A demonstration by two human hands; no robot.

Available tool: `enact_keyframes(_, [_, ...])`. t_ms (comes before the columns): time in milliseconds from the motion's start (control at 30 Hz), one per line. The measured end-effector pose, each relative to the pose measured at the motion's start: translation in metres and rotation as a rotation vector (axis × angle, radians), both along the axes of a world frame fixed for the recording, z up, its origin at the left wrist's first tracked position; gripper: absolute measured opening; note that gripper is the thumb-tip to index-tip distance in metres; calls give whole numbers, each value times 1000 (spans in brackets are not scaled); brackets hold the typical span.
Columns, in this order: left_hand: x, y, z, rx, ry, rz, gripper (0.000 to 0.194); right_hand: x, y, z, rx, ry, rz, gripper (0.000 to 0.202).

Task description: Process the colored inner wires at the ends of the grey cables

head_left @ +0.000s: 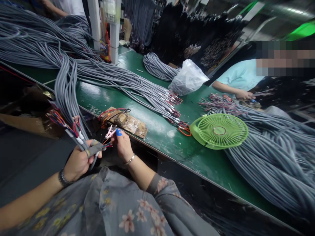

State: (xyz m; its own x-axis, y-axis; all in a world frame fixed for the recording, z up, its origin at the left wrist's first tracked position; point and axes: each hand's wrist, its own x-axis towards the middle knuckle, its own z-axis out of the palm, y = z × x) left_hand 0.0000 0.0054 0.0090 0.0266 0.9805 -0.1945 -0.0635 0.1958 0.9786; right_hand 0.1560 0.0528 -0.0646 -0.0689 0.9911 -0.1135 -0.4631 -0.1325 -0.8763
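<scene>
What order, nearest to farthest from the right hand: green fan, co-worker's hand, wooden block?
1. Wooden block, on the table, just beyond the right hand
2. Green fan, farther right on the table
3. Co-worker's hand, beyond the fan, upper right

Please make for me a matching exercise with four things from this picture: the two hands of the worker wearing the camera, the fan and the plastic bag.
1. Left hand
2. Right hand
3. Fan
4. Plastic bag

A. Whitish, beside a coil of grey cable
B. Holds a small pink tool; blue on one fingertip
C. Light green, round
D. Grips a bundle of grey cables

Pairs: 1-D, 2-B, 3-C, 4-A
</scene>
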Motion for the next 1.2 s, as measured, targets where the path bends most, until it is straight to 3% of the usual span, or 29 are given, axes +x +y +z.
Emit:
enact_keyframes(133, [2,4,-1,-29,-15,-11,37,-5,5,0,-86,78,76,61])
enact_keyframes(300, [3,5,-5,-33,7,-31,38,-10,12,6,-233,280,112,47])
enact_keyframes(400, [3,5,-6,-37,26,-44,36,-10,11,8,-268,297,114,45])
enact_keyframes(600, [-2,0,-4,-13,25,-42,34,-3,7,14,-298,260,212,62])
enact_keyframes(700, [-5,-5,-3,-4,23,-15,34,2,7,17,-286,246,265,57])
enact_keyframes(900, [-2,-6,1,-12,-21,94,31,3,3,15,-233,237,216,41])
enact_keyframes(1200, [6,2,-8,-19,15,61,32,-1,4,14,-254,274,149,36])
